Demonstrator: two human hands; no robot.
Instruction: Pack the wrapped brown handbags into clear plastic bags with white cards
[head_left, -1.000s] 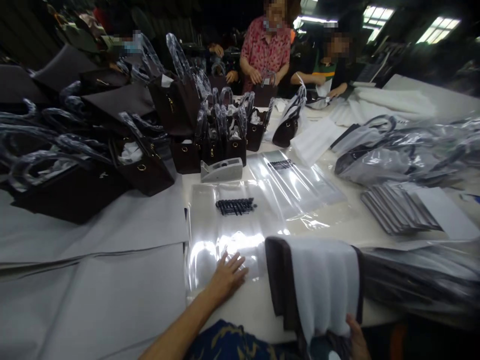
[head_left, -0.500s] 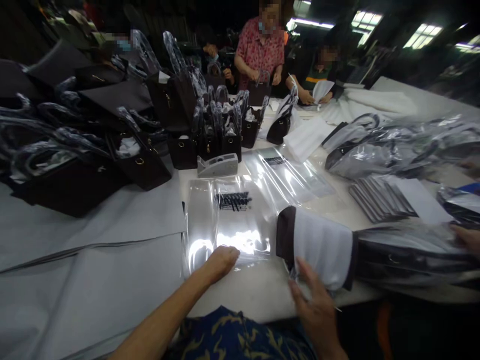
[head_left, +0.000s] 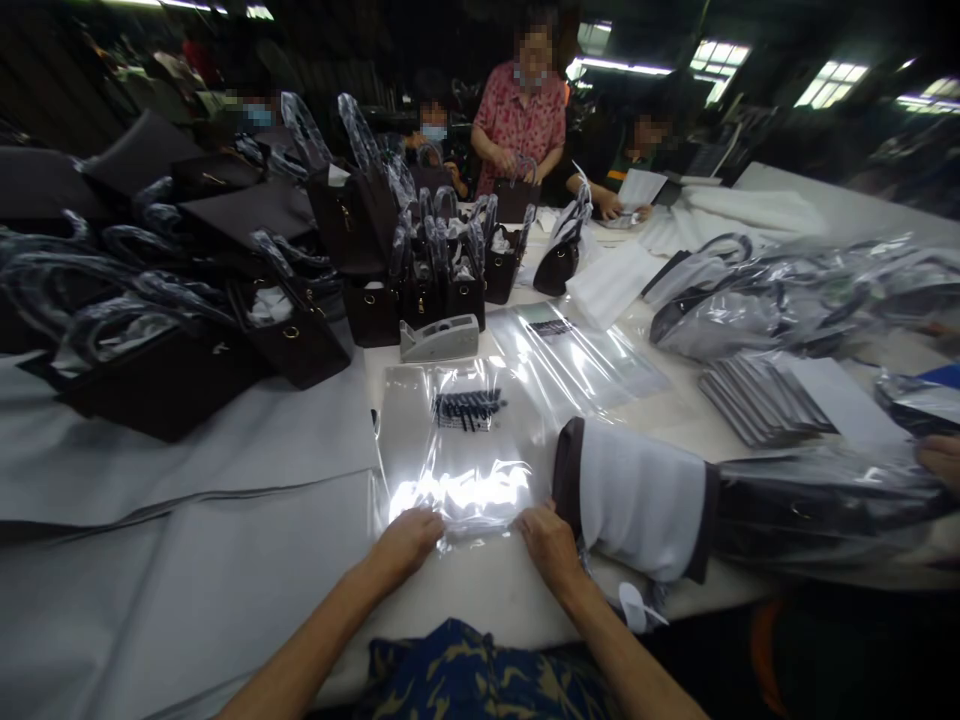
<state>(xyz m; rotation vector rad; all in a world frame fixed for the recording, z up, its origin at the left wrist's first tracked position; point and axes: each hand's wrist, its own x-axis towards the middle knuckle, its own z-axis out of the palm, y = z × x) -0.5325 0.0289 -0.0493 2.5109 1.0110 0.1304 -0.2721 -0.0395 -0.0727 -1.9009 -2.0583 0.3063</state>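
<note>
A clear plastic bag (head_left: pixel 409 430) with dark printing lies flat in front of me, glare across its near half. My left hand (head_left: pixel 409 543) is closed on the near left of its edge. At the near right, my right hand (head_left: pixel 549 540) has its fingers closed on the same edge. Fingertips of both hands are partly hidden in the glare and folds. Just right of my right hand, a dark brown handbag (head_left: pixel 571 470) lies on its side, a white sheet (head_left: pixel 637 490) wrapped round it. A white tag (head_left: pixel 634 605) hangs by its lower edge.
A grey tape dispenser (head_left: pixel 439 340) stands beyond the bag, before many dark handbags (head_left: pixel 375 310). More clear bags (head_left: pixel 577 350) lie behind. At right are a stack of grey pieces (head_left: pixel 765 395), bagged handbags (head_left: pixel 817 500) and another person's hand (head_left: pixel 941 460). Co-workers (head_left: pixel 517 120) are across the table.
My right hand has left the white-wrapped handbag and moved left to the clear bag's near edge. My left hand has shifted slightly left along that edge.
</note>
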